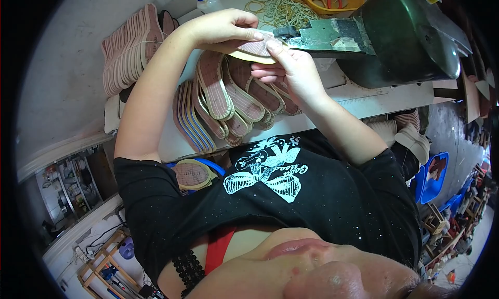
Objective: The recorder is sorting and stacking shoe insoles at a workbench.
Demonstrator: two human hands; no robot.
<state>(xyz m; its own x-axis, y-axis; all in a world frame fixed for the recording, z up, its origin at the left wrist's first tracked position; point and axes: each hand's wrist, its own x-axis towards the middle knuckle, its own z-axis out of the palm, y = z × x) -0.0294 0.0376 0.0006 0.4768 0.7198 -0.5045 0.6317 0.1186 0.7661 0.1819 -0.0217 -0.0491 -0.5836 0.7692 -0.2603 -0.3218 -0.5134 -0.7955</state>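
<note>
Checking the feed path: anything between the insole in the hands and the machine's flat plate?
Nothing visible. Both hands, left hand and right hand, pinch the insole right at the tip of the green machine plate. The fanned insole pile lies lower on the bench, out of that path.
</note>
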